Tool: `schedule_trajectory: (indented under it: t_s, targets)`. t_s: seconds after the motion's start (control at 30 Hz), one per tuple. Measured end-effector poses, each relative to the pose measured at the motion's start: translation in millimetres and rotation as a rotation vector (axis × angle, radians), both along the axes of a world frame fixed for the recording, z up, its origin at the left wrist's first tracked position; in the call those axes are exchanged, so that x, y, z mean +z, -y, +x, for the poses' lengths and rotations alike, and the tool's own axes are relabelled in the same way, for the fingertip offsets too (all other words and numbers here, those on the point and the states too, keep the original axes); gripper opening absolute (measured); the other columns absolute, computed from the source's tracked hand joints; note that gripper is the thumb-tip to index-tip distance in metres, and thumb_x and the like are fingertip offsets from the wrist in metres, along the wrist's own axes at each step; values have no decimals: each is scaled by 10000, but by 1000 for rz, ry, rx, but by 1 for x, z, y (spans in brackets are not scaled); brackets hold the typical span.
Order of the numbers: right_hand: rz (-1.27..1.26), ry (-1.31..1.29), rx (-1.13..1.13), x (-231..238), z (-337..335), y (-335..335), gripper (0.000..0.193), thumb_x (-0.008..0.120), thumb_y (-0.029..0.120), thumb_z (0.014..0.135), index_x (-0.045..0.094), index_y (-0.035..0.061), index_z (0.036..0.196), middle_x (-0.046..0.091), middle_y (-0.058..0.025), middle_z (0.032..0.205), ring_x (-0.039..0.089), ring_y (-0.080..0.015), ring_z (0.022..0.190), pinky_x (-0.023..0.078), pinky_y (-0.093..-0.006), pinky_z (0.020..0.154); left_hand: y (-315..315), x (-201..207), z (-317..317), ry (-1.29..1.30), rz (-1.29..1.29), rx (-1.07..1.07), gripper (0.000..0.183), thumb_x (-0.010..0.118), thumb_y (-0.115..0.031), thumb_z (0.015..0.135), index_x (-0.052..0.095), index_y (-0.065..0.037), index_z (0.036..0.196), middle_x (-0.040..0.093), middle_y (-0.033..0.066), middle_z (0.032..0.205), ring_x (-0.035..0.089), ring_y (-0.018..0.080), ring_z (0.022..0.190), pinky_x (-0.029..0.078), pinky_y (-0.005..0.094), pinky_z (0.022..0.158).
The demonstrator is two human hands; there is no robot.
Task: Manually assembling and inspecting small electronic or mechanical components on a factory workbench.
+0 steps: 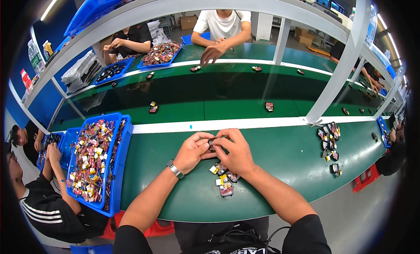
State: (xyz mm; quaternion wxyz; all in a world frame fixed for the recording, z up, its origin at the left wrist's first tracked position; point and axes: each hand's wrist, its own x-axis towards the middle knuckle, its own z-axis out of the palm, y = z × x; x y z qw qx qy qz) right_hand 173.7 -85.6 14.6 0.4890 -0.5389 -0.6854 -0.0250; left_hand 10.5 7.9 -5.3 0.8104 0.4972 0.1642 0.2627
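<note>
My left hand (193, 153), with a metal watch on its wrist, and my right hand (236, 153) meet above the green table (166, 197). Between their closed fingertips they hold a small dark part (211, 144), mostly hidden by the fingers. Just below the hands lies a little group of similar parts, dark-rimmed with reddish, white and yellow bits; the nearest unit (226, 189) rests flat. Part of this group is covered by my right hand.
At left stands a blue bin (124, 166) heaped with such parts. A loose cluster (328, 140) lies at right. Beyond the white rail (245, 124), a green belt (210, 109) carries scattered units. A metal post (337, 79) rises at right. Co-workers sit across and at left.
</note>
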Motion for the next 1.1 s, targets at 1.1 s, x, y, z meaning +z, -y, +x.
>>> schedule_trajectory:
  t_s: [1.1]
  targets:
    - [28, -4, -1, -3, -6, -1, 136, 719, 12, 763, 686, 42, 891, 628, -64, 956, 627, -241, 848, 538, -325, 702, 4, 3, 2, -99, 100, 122, 219, 556, -64, 960, 515, -6, 1168, 652, 115, 1058, 665, 176, 953, 612, 330, 774]
